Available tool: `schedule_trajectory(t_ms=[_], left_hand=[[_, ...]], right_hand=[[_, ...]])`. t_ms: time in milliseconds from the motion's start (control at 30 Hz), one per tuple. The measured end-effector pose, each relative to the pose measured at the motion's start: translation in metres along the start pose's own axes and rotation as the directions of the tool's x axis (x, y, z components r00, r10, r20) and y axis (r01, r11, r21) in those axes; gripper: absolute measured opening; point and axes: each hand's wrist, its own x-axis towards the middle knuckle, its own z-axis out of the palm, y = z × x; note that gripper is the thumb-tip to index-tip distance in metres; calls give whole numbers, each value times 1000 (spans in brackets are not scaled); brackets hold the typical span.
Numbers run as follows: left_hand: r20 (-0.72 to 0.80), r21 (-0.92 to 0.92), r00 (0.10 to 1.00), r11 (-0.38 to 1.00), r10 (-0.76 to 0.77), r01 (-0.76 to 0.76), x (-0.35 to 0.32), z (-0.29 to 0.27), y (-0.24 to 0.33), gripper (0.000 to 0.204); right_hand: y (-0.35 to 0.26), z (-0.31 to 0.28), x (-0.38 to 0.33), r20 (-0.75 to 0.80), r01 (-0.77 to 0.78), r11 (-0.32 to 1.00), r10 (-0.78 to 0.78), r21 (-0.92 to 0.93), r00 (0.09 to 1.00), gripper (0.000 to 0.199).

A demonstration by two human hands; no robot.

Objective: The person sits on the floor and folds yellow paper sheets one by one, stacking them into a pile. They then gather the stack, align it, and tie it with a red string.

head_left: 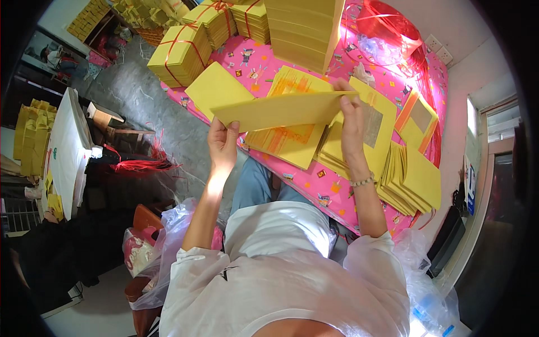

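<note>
The left hand (222, 144) pinched the left end of a yellow sheet (275, 112) between thumb and fingers; the right hand (352, 124) gripped its right end. The sheet was raised above the bench (339, 191), inside its near edge. Below it lay a yellow stack with orange marks (289, 147). Fanned yellow pieces (412, 181) lay toward the near right corner. Farther off, tied yellow bundles (179, 53) sat near the left corner, a tall yellow stack (303, 31) stood beyond the sheet, and red strands (393, 25) lay toward the far right corner.
</note>
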Motion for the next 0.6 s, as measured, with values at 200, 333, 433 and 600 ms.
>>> schedule_trajectory(t_ms=[200, 333, 433, 600], left_hand=[[-4, -7, 1000, 1000, -10, 10, -4, -7, -15, 29], [-28, -32, 1000, 999, -15, 14, -4, 0, -9, 30], [19, -70, 1000, 997, -18, 19, -5, 4, -9, 29], [205, -66, 978, 997, -36, 50, -6, 17, -5, 29]], right_hand=[[1, 7, -3, 55, -3, 999, 1, 48, 998, 35], [2, 7, -6, 61, -40, 995, 34, 87, 998, 39], [9, -1, -8, 93, -53, 998, 50, 29, 994, 46], [12, 9, -10, 103, -113, 981, 97, 155, 990, 48]])
